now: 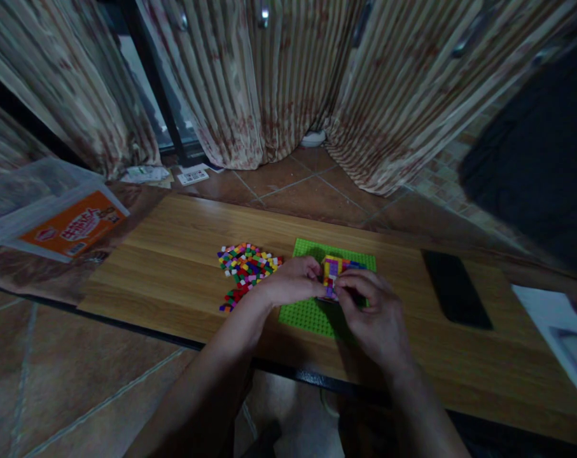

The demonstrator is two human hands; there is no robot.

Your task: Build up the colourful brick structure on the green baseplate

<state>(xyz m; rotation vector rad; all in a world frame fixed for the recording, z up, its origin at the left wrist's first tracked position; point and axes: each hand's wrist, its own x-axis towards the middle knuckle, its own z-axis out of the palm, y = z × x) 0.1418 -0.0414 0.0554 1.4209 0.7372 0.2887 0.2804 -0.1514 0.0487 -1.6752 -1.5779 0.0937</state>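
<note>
A small structure of colourful toy bricks [332, 267], yellow, purple, red and blue on top, stands on a green studded baseplate [310, 316]. My left hand [295, 280] is at its left side, with the thumb along the near edge and the fingers curled against it. From the right, my right hand [374, 312] pinches thumb and forefinger together at the structure's near corner. Whatever lies between those fingertips is too small to make out. Left of the baseplate, partly behind my left wrist, spreads a pile of loose toy bricks [250, 262] in many colours.
A wooden table [173, 248] carries all this. A black flat slab [455, 289] lies at right, with white paper [550, 312] beyond it. A clear plastic tub [59, 210] with an orange label is at far left. Curtains [292, 83] hang behind.
</note>
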